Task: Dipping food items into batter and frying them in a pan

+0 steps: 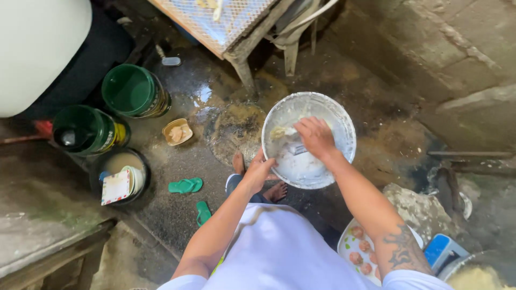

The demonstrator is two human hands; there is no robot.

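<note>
Bowl [309, 140] gripped at rim by left hand [258, 171]; right hand [316, 137] clutching half-hidden utensil [293, 147]

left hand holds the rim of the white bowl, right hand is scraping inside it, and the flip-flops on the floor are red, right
Not quite. The head view shows the flip-flops are green, not red. The rest stands: the left hand holds the rim of the white bowl, and the right hand is inside it, on a utensil in the pale residue.

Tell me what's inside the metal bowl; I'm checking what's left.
The metal bowl holds a pale smear and a small lump of dough. The right hand covers part of the inside.
</note>
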